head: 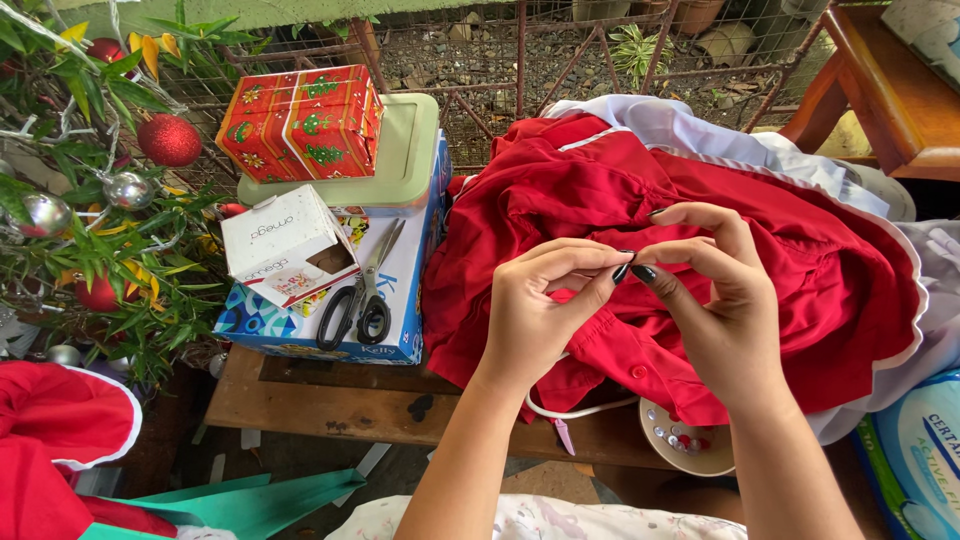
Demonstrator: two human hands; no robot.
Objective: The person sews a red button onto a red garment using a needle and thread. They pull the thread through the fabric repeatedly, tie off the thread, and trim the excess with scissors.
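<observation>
Soft, even daylight fills the scene, bright without harsh sun. Shadows are faint: a dim band lies under the worn wooden table [330,405], and the folds of the crumpled red fabric garment [700,250] shade gently. Small highlights glint on the shiny silver bauble [42,213]. Focus is sharp throughout. The wide lens bends lines near the edges, stretching the corners.

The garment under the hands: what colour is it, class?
Red garment with white trim, shown in the head view.
</observation>
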